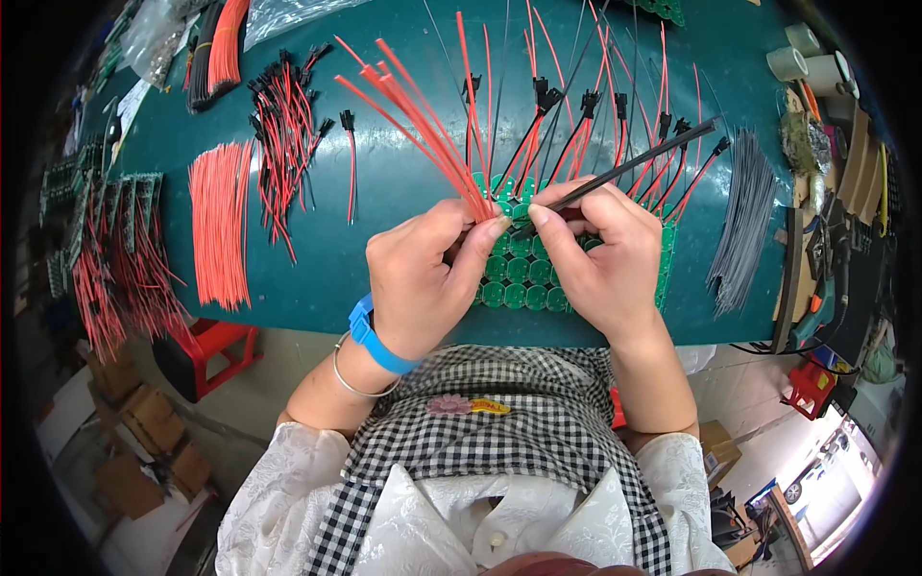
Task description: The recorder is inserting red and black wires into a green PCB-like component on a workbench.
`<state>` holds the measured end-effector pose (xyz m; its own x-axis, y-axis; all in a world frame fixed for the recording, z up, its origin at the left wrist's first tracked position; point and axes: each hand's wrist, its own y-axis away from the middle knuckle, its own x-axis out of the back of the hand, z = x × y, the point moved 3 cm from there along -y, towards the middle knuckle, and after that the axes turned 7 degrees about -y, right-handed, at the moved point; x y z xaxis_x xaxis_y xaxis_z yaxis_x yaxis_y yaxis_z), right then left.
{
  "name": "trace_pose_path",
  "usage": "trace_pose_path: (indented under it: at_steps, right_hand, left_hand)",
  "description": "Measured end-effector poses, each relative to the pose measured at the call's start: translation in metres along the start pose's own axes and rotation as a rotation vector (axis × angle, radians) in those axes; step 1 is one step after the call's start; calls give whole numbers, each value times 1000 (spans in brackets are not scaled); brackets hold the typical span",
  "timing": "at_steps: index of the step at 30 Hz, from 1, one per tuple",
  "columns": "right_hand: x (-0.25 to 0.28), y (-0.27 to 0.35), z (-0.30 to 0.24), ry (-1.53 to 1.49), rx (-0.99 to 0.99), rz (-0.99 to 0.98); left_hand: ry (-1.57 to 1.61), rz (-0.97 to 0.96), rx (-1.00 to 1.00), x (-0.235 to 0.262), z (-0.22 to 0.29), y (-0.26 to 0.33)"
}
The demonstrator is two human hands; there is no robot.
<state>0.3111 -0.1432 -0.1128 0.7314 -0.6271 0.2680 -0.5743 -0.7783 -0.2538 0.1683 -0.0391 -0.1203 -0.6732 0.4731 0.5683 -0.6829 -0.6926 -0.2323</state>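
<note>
My left hand (pixel 432 254) is closed round a fanned bunch of red wires (pixel 423 130), their free ends pointing up and away to the left. Between the thumb and fingers of my right hand (pixel 605 254) is a bundle of black wires (pixel 639 163) slanting up to the right. Both hands are close together over a panel of green circuit boards (pixel 523 271), whose round sections lie in rows. Red and black wires with black connectors (pixel 588 104) rise from the panel's far part. My fingers hide where the held wires end.
On the green table (pixel 317 264) lie a stack of red wires (pixel 220 226), a pile of connector leads (pixel 285 125) and a single lead (pixel 351 168). Black wires (pixel 742 226) lie at the right. Wired boards (pixel 125 250) hang over the left edge; white rolls (pixel 802 60) stand far right.
</note>
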Motion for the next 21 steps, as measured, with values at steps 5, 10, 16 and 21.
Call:
trace_pose_path:
  at_steps: [5,10,16,21]
  right_hand:
    - [-2,0,-1,32,8,15]
    - [-1,0,-4,65,-4,22]
    - [-1,-1,-7,85,-9,-7]
    - [-5,-5,-11,93,-12,-85]
  left_hand:
    - [-18,4,-23,-2,-1,0]
    - [-28,5,-21,-1,-1,0]
    - [-30,-4,-18,-2,-2,0]
    - [8,21,-8,-3,-2,1]
